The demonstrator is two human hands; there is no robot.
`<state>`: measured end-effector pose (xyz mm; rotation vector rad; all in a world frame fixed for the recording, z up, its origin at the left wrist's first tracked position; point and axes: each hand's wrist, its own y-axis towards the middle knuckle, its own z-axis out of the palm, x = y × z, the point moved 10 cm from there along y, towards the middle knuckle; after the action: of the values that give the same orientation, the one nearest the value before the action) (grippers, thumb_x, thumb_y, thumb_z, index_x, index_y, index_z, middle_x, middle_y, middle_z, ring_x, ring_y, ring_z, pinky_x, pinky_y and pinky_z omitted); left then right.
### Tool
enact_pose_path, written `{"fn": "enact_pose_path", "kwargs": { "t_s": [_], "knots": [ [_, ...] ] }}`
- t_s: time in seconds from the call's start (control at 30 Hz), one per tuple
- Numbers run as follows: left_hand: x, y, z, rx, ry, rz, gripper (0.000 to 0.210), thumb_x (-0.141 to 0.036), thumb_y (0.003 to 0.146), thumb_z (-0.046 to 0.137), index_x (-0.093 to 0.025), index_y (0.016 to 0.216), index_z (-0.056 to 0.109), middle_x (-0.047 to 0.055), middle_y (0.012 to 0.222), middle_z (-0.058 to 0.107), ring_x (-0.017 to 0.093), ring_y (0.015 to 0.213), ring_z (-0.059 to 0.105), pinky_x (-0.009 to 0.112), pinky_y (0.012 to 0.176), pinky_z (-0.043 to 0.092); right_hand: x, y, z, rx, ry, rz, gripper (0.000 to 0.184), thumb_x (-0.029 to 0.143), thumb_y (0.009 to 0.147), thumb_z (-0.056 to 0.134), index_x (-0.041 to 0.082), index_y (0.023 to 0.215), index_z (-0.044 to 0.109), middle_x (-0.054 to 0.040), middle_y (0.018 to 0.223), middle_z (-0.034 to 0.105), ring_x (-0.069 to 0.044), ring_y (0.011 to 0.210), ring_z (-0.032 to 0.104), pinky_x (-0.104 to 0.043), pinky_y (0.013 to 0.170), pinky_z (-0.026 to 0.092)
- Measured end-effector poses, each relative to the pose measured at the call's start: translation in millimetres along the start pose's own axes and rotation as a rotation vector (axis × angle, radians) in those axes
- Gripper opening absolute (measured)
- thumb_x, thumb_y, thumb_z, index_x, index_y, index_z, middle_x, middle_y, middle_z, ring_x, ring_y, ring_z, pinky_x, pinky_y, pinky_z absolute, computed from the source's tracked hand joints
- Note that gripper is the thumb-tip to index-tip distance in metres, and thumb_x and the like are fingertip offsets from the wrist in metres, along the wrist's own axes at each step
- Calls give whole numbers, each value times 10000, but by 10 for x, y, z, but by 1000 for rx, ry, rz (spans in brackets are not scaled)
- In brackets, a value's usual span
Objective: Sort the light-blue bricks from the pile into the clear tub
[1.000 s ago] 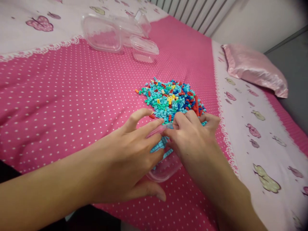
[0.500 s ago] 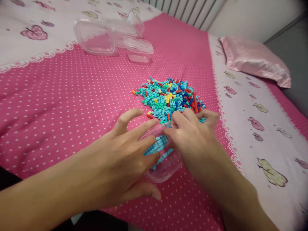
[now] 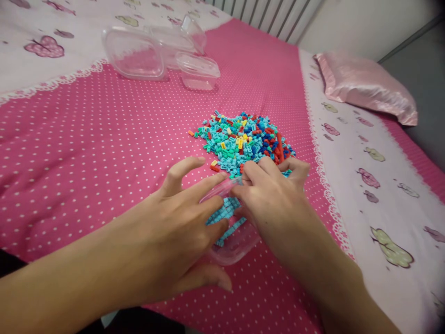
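A clear plastic container (image 3: pixel 229 256) sits on the bed in front of me, with rows of light-blue toy bricks (image 3: pixel 224 213) lined up inside. My left hand (image 3: pixel 187 222) is at its left side, fingers spread and some touching the rim, thumb stretched out. Over the right side of the container bends my right hand (image 3: pixel 274 190), its fingers curled and a fingertip at the bricks inside. Whatever it pinches is hidden behind the knuckles. Just beyond both hands lies a heap of small loose toy bricks (image 3: pixel 243 139) in light blue, green, red, yellow and dark blue.
More clear plastic containers (image 3: pixel 135 53) stand farther back on the left, one of them a smaller tub (image 3: pixel 198 72). A pink satin pillow (image 3: pixel 368 88) lies at the right. The dotted pink bedspread (image 3: pixel 86 139) is under everything, and a white railing (image 3: pixel 267 16) rises behind.
My right hand has shifted slightly left, with a fingertip now showing lower over the lined-up bricks. My left hand keeps its pose. The whole view has drifted a little.
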<state>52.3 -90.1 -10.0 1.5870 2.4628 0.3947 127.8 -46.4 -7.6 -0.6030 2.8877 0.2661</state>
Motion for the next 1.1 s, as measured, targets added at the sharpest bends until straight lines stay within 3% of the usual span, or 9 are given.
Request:
{"fn": "enact_pose_path", "kwargs": {
  "t_s": [0.3,0.5,0.6,1.1],
  "knots": [
    [14,-1,-74,-28,-25,-10,589,-747,931,557,-234,1167,723,61,1238,722,309,1383,546,479,1330,-45,19,-75,-69,-68,23,-67,175,96,835,745,259,773,729,-34,854,632,-270,886,545,-441,796,229],
    [23,-42,-211,-119,-91,-5,547,-580,1086,302,-229,1135,720,29,1248,699,261,1353,551,477,1311,4,66,-93,-162,-164,58,-121,194,123,856,752,259,737,679,-20,828,615,-250,841,530,-442,798,244],
    [25,-45,-218,-127,-142,-4,535,-570,1096,308,-249,1046,733,-5,1179,701,232,1309,561,453,1314,-6,98,-92,-156,-171,47,-130,216,117,864,753,248,716,666,-22,816,611,-249,841,534,-437,774,247],
    [29,-24,-179,-88,-99,-26,645,-575,1103,242,-216,957,757,40,1093,718,260,1271,609,434,1305,-4,111,-73,-116,-165,63,-113,227,157,873,769,247,682,685,-39,799,611,-253,855,516,-449,782,263]
  ]
}}
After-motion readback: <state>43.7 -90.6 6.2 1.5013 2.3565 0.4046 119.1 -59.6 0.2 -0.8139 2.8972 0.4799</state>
